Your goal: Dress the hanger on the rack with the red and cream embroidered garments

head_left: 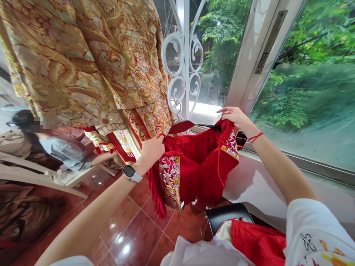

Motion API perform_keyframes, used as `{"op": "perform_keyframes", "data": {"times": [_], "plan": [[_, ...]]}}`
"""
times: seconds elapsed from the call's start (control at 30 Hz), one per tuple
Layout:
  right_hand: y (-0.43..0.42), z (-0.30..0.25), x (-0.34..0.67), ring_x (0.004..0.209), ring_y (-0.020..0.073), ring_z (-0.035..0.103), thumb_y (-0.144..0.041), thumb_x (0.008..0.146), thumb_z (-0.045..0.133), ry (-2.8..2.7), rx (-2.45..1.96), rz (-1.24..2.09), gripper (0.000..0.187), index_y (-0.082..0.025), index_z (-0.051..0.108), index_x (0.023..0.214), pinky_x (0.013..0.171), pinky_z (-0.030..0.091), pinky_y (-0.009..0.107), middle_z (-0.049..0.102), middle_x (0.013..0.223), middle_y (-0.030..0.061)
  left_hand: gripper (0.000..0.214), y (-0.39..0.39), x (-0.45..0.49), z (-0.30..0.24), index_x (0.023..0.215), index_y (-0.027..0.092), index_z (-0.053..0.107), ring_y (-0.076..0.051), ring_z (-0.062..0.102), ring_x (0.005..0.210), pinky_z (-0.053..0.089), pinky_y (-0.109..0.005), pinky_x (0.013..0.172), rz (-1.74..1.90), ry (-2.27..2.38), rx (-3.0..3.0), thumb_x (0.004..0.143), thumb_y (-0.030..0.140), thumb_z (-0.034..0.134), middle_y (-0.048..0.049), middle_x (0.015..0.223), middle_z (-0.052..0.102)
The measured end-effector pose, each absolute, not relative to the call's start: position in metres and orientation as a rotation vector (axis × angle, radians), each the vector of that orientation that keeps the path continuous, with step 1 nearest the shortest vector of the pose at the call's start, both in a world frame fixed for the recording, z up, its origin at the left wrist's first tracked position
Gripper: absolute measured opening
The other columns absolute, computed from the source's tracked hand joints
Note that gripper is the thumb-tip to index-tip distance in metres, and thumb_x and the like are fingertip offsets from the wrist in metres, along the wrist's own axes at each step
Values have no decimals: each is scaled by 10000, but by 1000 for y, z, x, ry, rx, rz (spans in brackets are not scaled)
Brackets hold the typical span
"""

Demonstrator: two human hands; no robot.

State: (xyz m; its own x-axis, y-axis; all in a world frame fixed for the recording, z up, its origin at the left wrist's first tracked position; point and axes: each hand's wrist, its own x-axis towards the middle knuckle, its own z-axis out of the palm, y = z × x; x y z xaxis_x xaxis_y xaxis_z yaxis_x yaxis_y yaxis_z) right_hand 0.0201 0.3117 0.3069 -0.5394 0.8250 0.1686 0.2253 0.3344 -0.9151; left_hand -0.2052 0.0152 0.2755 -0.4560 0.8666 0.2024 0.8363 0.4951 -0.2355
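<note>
I hold up a red embroidered garment (194, 166) that hangs on a dark red hanger (181, 126) in front of a window. My left hand (152, 148) is closed on the garment's left shoulder by the hanger's end. At the right shoulder, my right hand (234, 115) pinches the fabric over the hanger's other end. The garment has silver and gold embroidered trim (169, 177) and red fringe along its edges. A watch sits on each of my wrists.
Gold brocade robes (91, 62) hang at the upper left beside a white scrolled window grille (184, 62). Another person (55, 146) bends over at the left. A black chair (227, 214) with red cloth (257, 242) stands below on the red tiled floor (133, 232).
</note>
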Motion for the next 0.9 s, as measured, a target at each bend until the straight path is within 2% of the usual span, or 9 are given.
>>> {"op": "perform_keyframes", "data": {"times": [0.07,0.2,0.3,0.4,0.53,0.7,0.8,0.9], "plan": [[304,313,-1,506,98,367,-61,606,578,-1890,-868,961,369,-134,698,947,509,340,253,422,567,-53,361,16,-204,275,1130,116,591,-346,709,895,523,-416,701,137,-2458,-1426,898,174,321,-172,964,709],[274,329,-37,686,150,475,-73,640,527,-2077,-634,580,371,-159,691,961,700,428,308,524,740,11,379,16,-203,274,1173,115,576,-342,705,887,517,-413,690,101,-2469,-1416,899,173,321,-180,976,702],[258,320,-38,780,188,518,-76,613,532,-2433,-475,517,453,-178,680,1028,787,449,338,562,848,38,399,14,-203,270,1208,115,562,-343,700,889,512,-412,691,69,-2459,-1396,903,166,310,-187,989,689],[256,286,-15,929,239,532,-96,599,529,-2571,-464,538,606,-175,605,1196,878,465,374,568,984,68,417,12,-202,266,1261,128,532,-337,695,900,509,-411,718,43,-2449,-1355,905,160,317,-183,1018,672],[254,244,16,1088,276,499,-180,676,555,-2545,-493,525,747,-210,406,1408,988,438,444,477,1221,111,413,14,-197,266,1276,138,523,-330,688,934,506,-414,772,-6,-2509,-1307,897,145,357,-188,1083,640],[242,236,2,1258,382,375,-281,742,613,-2500,-631,118,730,-252,392,1437,1052,317,573,388,1366,151,437,20,-184,267,1303,133,501,-343,680,960,519,-422,780,-159,-2624,-1249,872,172,439,-213,1142,592],[245,235,-19,1233,361,393,-256,799,556,-2539,-615,3,728,-251,325,1489,1033,318,563,437,1341,146,482,20,-183,261,1328,113,483,-323,678,986,525,-411,823,-298,-2653,-1223,850,176,482,-218,1188,565],[252,233,-30,1131,330,451,-145,849,427,-2591,-610,-42,641,-242,372,1480,946,377,486,529,1197,150,477,13,-195,263,1298,111,527,-292,664,1050,523,-385,892,-512,-2679,-1248,826,170,504,-185,1228,586]]}}
